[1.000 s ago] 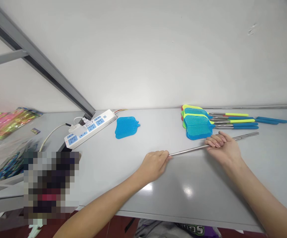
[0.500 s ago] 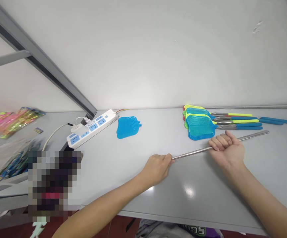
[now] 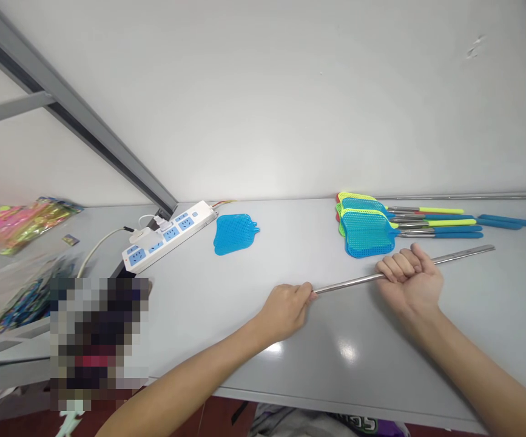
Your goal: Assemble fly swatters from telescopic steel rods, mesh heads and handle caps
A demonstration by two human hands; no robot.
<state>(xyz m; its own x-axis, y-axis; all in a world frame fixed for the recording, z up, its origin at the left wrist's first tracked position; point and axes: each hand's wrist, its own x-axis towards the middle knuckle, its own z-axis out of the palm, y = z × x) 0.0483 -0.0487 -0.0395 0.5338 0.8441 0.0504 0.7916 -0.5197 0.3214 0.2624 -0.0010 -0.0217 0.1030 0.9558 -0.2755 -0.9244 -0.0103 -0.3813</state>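
Observation:
A thin metal rod slants above the grey table, held at two places. My left hand is closed on its left end; the tip is hidden in the fingers. My right hand, palm turned up, wraps its fingers round the rod further right, and the rod's right end sticks out beyond it. Just behind the right hand lies a pile of fly swatters, a blue swatter on top, with steel shafts and blue or yellow grips. Loose blue fly swatter heads lie stacked behind my left hand.
A white power strip with plugs and cables lies at the left. Blue grip sleeves lie right of the swatters, and more thin rods run along the wall. Bags of colourful pieces sit at far left, beside a metal frame.
My right hand has slid slightly left along the rod, towards my left hand. The left hand has barely moved, and the things on the table lie as before.

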